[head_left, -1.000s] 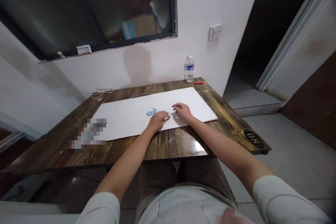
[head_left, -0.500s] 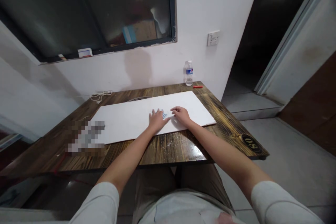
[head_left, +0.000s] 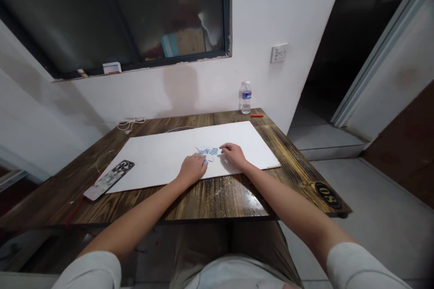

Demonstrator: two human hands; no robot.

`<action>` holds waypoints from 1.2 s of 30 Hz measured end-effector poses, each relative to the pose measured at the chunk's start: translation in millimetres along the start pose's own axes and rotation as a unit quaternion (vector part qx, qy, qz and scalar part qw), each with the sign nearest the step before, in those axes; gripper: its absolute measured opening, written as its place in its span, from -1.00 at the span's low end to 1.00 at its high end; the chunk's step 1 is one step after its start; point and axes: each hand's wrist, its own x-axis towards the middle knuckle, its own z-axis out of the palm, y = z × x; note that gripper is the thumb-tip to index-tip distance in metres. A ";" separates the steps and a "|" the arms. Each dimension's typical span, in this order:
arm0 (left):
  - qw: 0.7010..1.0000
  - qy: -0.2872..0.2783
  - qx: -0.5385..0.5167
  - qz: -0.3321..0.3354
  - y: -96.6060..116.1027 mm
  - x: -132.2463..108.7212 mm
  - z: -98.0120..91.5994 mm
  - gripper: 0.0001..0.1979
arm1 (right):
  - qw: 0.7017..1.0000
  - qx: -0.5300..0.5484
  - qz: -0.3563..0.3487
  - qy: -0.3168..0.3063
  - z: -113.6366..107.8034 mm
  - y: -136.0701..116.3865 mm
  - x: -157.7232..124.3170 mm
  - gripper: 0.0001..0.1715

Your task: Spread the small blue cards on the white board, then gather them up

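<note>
A large white board (head_left: pixel 156 162) lies flat on the dark wooden table (head_left: pixel 237 194). Several small blue and white pieces (head_left: pixel 208 151) are scattered on the board near its front edge. My left hand (head_left: pixel 192 169) rests on the board just left of them, its fingers curled down with the tips touching the nearest piece. My right hand (head_left: pixel 233 154) lies to the right of the pieces, fingers bent and pressing on the board. Whether either hand pinches a piece is hidden by the fingers.
A phone (head_left: pixel 109 179) lies at the board's left corner. A water bottle (head_left: pixel 246 97) and a red pen (head_left: pixel 257 115) stand at the table's back right, a white cable (head_left: pixel 130 123) at the back left. A doorway opens on the right.
The blue pieces, bunched together a second ago, now lie spread out between my hands. My left hand has slid back toward me and to the left. My right hand has barely moved.
</note>
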 end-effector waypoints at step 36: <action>0.996 -0.023 -0.034 -0.084 0.2 -14.4 3.3 -0.35 | 0.982 0.110 0.057 0.140 -15.1 7.2 11.0 -0.63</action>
